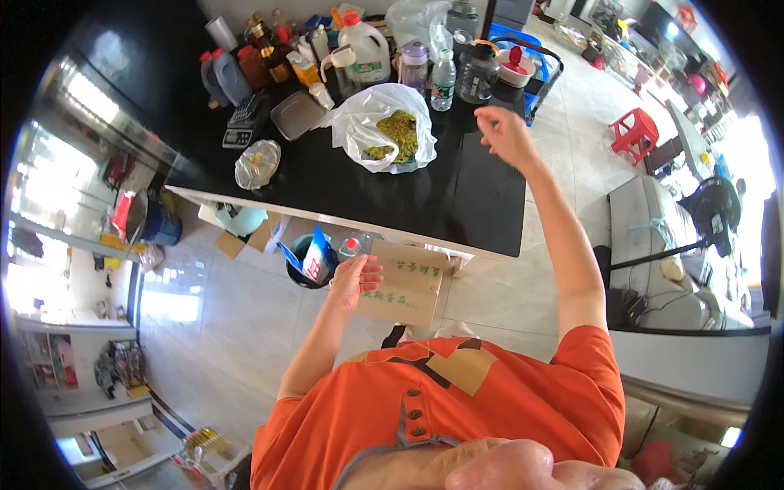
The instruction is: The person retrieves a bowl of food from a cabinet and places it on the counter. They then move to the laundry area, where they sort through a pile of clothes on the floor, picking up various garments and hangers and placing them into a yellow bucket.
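My right hand (503,136) is raised over the right part of the black countertop (484,196), fingers loosely curled and apart, holding nothing. Nearest to it are a dark translucent jug (478,76) and a clear water bottle (443,82). Left of it, a white plastic bag (361,116) lies partly open around bumpy yellow-green produce (398,131). In front of the counter's near edge, my left hand (356,282) hangs empty above a cardboard box (410,294). Beside that hand are a clear bottle with a red cap (352,244) and a black bin (297,278) holding a blue and white packet (315,260).
Further left on the counter are a small tied bag (258,164), a kitchen scale (243,122) and a shallow grey container (297,115). Bottles and jugs crowd the back, including a large white jug (367,55). A blue crate (531,70) and a red stool (637,135) stand to the right.
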Action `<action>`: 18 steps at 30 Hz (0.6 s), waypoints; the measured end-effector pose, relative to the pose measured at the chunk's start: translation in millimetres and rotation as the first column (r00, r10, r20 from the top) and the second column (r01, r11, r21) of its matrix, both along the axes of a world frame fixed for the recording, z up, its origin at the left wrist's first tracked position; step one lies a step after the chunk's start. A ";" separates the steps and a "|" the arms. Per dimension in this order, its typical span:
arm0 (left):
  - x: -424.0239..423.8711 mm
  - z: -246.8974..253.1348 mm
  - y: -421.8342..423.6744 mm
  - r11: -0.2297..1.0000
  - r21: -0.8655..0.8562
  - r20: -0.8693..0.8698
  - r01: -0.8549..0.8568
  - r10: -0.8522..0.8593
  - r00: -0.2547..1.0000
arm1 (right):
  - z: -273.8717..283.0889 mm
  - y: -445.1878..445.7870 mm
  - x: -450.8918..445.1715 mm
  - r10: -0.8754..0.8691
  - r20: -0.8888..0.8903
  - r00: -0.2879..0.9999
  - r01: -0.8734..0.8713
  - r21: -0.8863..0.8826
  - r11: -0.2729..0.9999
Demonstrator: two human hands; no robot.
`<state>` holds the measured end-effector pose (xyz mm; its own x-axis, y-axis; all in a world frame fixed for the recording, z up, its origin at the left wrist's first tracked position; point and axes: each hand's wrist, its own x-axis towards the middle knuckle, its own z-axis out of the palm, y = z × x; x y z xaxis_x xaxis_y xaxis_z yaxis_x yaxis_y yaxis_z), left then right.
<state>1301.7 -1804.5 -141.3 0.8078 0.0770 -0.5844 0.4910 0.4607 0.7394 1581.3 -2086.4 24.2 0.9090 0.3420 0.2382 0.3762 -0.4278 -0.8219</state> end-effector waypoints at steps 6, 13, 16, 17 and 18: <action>-12.9 2.6 -12.0 0.993 0.009 -0.033 -0.122 0.122 0.992 | 2.8 20.6 159.3 -0.021 0.344 0.939 0.080 -0.158 0.984; -22.1 4.1 -42.3 0.866 0.133 -0.089 -0.481 0.494 0.865 | -12.1 86.4 324.2 0.017 0.295 0.955 0.120 -0.437 0.891; -34.6 -1.1 -77.9 0.799 0.108 -0.131 -0.592 0.601 0.788 | -12.5 124.1 328.8 0.085 0.230 0.969 0.064 -0.572 0.818; -39.7 -3.8 -91.6 0.773 0.098 -0.144 -0.627 0.634 0.760 | -23.5 137.4 337.6 0.118 0.220 0.968 0.036 -0.589 0.807; -37.1 -5.4 -105.4 0.773 0.079 -0.164 -0.630 0.633 0.756 | -30.3 134.1 354.7 0.130 0.220 0.967 0.034 -0.612 0.790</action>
